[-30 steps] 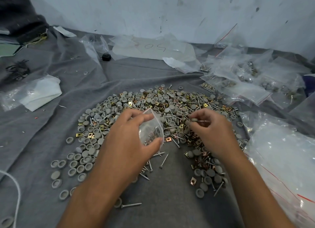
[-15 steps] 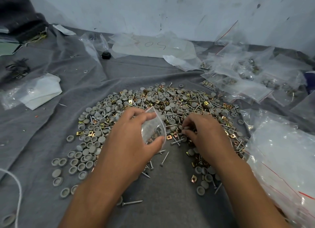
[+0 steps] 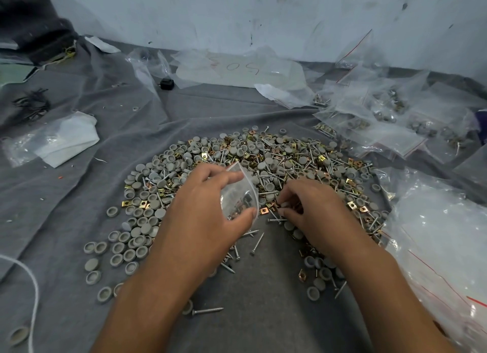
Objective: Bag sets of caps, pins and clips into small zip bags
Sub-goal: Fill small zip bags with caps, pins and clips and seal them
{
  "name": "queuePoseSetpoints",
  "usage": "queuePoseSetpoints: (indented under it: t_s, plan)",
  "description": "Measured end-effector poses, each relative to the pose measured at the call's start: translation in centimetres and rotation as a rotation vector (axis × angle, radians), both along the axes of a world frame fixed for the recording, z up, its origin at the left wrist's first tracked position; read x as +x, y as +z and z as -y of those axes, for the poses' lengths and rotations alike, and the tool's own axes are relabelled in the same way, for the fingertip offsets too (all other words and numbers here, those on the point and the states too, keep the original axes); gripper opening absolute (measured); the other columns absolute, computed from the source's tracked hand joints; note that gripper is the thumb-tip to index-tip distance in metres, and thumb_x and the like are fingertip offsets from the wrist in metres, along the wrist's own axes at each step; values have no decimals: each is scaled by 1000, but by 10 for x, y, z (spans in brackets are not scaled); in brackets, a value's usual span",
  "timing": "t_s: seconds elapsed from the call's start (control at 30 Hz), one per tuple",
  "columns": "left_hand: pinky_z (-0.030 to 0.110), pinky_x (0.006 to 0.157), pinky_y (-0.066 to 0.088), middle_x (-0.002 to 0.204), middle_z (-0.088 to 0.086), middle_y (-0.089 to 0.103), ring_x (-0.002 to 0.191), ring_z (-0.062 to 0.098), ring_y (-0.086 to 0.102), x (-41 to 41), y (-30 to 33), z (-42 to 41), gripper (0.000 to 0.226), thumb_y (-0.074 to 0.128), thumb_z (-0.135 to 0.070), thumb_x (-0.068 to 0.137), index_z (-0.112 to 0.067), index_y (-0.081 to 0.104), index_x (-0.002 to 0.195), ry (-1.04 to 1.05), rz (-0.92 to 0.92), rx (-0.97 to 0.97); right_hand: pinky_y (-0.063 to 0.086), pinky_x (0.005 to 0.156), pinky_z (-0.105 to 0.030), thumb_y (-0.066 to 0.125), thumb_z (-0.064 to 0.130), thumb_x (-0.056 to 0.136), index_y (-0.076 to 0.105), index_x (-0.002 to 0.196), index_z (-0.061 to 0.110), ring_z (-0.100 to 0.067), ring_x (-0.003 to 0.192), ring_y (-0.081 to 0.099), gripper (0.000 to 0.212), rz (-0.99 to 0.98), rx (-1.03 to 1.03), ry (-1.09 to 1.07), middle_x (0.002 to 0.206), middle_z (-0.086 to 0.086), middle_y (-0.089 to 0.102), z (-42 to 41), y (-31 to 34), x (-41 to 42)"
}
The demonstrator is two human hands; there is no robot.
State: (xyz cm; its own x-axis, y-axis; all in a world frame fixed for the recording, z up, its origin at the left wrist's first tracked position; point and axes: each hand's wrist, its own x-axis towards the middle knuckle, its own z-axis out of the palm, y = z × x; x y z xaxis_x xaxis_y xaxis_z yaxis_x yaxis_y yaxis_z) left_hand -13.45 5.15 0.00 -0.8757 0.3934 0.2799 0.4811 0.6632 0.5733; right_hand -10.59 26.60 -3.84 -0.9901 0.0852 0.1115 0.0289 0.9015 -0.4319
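Observation:
My left hand (image 3: 208, 215) holds a small clear zip bag (image 3: 241, 191) upright between thumb and fingers; dark parts show inside it. Just right of the bag, my right hand (image 3: 313, 213) is down on the heap, its fingertips curled and picking among brass clips (image 3: 263, 210) and screws. What the fingertips pinch is hidden. The heap of grey caps (image 3: 142, 218), silver pins (image 3: 257, 244) and brass clips spreads in an arc across the grey cloth (image 3: 250, 313) around both hands.
Filled small zip bags (image 3: 382, 131) lie piled at the back right. A large stack of clear bags (image 3: 437, 242) sits at the right. A clear bag with white paper (image 3: 60, 139) lies at the left, a white cord (image 3: 31, 286) at the lower left.
My right hand, which held a pin raised beside the bag a second ago, has dropped onto the heap and shifted left toward the bag. The left hand keeps the bag in place.

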Motion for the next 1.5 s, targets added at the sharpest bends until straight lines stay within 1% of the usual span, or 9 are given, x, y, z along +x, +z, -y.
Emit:
queuePoseSetpoints:
  t_s: [0.2, 0.4, 0.5, 0.77, 0.87, 1.07, 1.23, 1.4, 1.5]
  plan:
    - [5, 78, 31, 113, -23, 45, 101, -3, 45, 0, 0, 0, 62, 76, -50, 77, -31, 59, 134, 4, 1, -9, 52, 69, -13, 76, 14, 89, 66, 91, 29, 5, 84, 59, 18, -55, -122, -57, 92, 19, 60, 2, -2, 3]
    - [7, 75, 31, 110, -25, 44, 95, -5, 46, 1, 0, -1, 62, 76, -50, 75, -32, 61, 132, -10, -4, -10, 59, 79, -24, 81, 20, 82, 71, 93, 27, -10, 92, 73, 16, -437, -793, -22, 97, 9, 75, 15, 34, 2]
    - [8, 71, 32, 108, -26, 43, 93, -10, 47, 1, 0, -4, 60, 72, -54, 74, -35, 61, 130, -25, 7, -3, 60, 79, -29, 83, 14, 80, 72, 93, 21, -20, 93, 74, 19, -487, -886, 148, 99, 1, 76, 37, 42, 3]
    - [14, 70, 38, 104, -21, 47, 92, -9, 48, 0, 2, -3, 42, 65, -49, 73, -34, 65, 112, -44, 14, 27, 45, 97, -26, 79, 31, 85, 78, 100, 25, -12, 113, 60, 16, -450, -451, 182, 112, 10, 65, 52, 36, 8]
    - [11, 72, 45, 109, -21, 50, 97, -4, 51, -2, 6, 2, 55, 67, -51, 71, -32, 64, 122, -20, 71, 102, 48, 87, -20, 67, 31, 96, 73, 106, 29, -3, 102, 61, 12, -413, -469, 77, 110, 14, 64, 40, 32, 5]
    - [14, 68, 55, 111, -1, 74, 91, 8, 73, -20, 20, 30, 47, 75, -23, 70, -22, 69, 117, 17, 541, 836, 44, 81, -28, 71, 30, 94, 64, 114, 37, -8, 98, 53, 22, 162, -25, -141, 109, 14, 52, 6, 10, 7]
    - [25, 79, 58, 94, -9, 75, 85, 6, 70, -33, 15, 44, 12, 68, -22, 85, -22, 79, 89, -119, 690, 1033, 50, 77, -35, 70, 22, 94, 63, 98, 31, -13, 93, 56, 12, 130, -46, -139, 102, 10, 57, 9, 11, 11]
    - [40, 102, 51, 125, 2, 68, 118, 21, 64, -41, 9, 54, 34, 50, -22, 104, -8, 58, 134, -21, 778, 1057, 54, 75, -31, 66, 10, 95, 65, 100, 28, -12, 87, 61, 19, 136, -94, -156, 101, 6, 63, 7, 11, 12]
    - [48, 106, 47, 140, 14, 58, 128, 32, 56, -37, 10, 52, 43, 50, -22, 104, -4, 49, 143, 19, 804, 1071, 52, 79, -36, 67, 26, 96, 64, 111, 33, -14, 98, 55, 17, 177, 19, -94, 108, 10, 54, 9, 11, 12]
